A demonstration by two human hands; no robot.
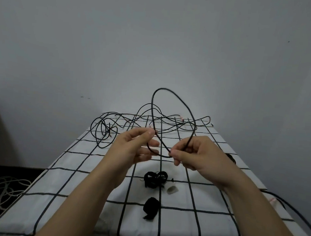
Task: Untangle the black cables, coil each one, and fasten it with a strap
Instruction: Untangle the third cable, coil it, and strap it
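I hold one black cable (pixel 172 98) raised over the middle of the table. My left hand (pixel 132 147) pinches it between thumb and forefinger, and my right hand (pixel 194 153) curls its fingers round it. The loop stands up between them, I judge to size a coil. The other cables (pixel 125 123) lie tangled at the far end, with black straps (pixel 155 178) near me. White black-gridded cloth (pixel 73 176) covers the surface below a bare grey wall (pixel 156 44), and pale cord (pixel 0 188) lies on the floor at left.
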